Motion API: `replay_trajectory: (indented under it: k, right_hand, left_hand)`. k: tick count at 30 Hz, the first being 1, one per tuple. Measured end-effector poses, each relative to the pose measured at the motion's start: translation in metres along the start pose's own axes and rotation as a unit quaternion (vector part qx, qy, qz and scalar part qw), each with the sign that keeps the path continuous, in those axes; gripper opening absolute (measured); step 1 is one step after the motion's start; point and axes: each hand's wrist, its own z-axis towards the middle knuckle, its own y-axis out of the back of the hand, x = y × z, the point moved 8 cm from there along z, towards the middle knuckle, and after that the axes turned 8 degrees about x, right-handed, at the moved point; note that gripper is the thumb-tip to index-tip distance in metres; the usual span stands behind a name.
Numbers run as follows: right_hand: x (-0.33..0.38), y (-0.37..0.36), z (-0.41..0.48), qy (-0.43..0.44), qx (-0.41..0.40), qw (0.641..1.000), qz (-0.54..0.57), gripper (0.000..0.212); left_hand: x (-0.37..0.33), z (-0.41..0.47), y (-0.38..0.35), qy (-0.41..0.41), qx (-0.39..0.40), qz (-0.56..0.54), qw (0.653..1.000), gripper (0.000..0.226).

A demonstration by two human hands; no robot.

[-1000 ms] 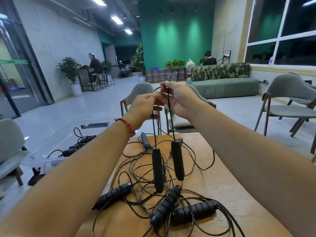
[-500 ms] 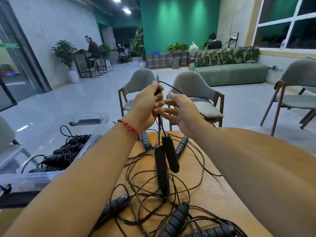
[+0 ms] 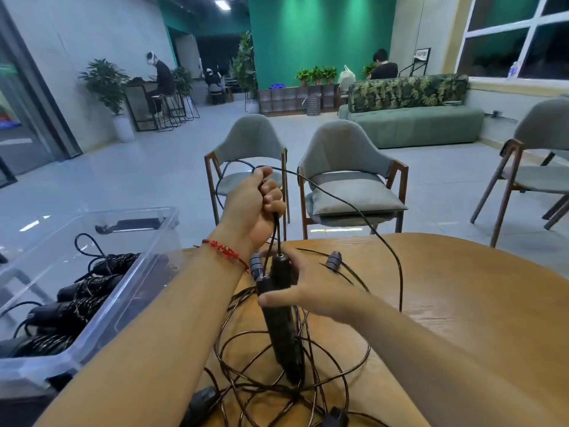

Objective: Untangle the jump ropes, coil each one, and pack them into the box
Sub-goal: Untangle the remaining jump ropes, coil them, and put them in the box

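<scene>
My left hand [image 3: 254,208], with a red string on its wrist, is raised above the table and grips thin black cord in its fist. From it the cord drops to two black handles [image 3: 281,322] that hang side by side. My right hand [image 3: 303,286] wraps around the tops of those handles from the right. A long loop of cord [image 3: 363,211] arcs off to the right and down to the table. Below lies a tangle of black ropes [image 3: 277,374] with more handles [image 3: 334,260] on the wooden table [image 3: 462,303].
A clear plastic box [image 3: 101,291] stands at the left, off the table's edge, holding several coiled black ropes. Two grey chairs [image 3: 345,177] face the table's far edge, another chair is at the right. People sit far back in the room.
My right hand has let go of the cord up high and dropped down onto the two hanging handles. My left hand stays up, gripping the cord. The view has tilted downward.
</scene>
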Motion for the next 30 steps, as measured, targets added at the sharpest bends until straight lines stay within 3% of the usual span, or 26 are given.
replay_trajectory:
  k: [4, 6, 9, 12, 16, 20, 27, 30]
  right_hand:
    - [-0.016, -0.001, 0.005, 0.009, -0.055, 0.998, 0.043, 0.095]
    - [-0.018, 0.006, 0.006, 0.038, -0.080, 0.992, 0.086, 0.086]
    - [-0.015, 0.022, 0.008, 0.073, -0.091, 0.988, 0.103, 0.061]
    - [-0.028, 0.026, 0.016, 0.053, -0.092, 0.988, 0.112, 0.065]
    - [-0.041, 0.020, 0.019, 0.023, -0.042, 0.995, 0.082, 0.067]
    - [-0.049, 0.012, 0.020, -0.032, 0.054, 0.997, 0.037, 0.067]
    - [-0.038, 0.052, 0.007, 0.012, -0.026, 0.990, 0.140, 0.062]
    - [-0.034, 0.057, 0.006, 0.029, -0.041, 0.985, 0.163, 0.057]
  left_hand:
    - [0.000, 0.014, 0.004, -0.023, 0.019, 0.020, 0.999, 0.024]
    - [0.005, 0.024, 0.010, -0.011, 0.037, 0.056, 0.998, 0.032]
    - [0.021, 0.043, 0.022, 0.064, 0.039, 0.101, 0.992, 0.031]
    - [0.029, 0.068, 0.022, 0.144, 0.036, 0.160, 0.976, 0.026]
    - [0.010, 0.114, -0.005, 0.175, 0.039, 0.194, 0.964, 0.016]
    - [-0.023, 0.161, -0.034, 0.143, 0.026, 0.261, 0.954, 0.030]
    - [-0.090, 0.207, -0.085, 0.011, -0.017, 0.265, 0.964, 0.032]
    - [-0.096, 0.214, -0.087, -0.009, -0.022, 0.261, 0.965, 0.029]
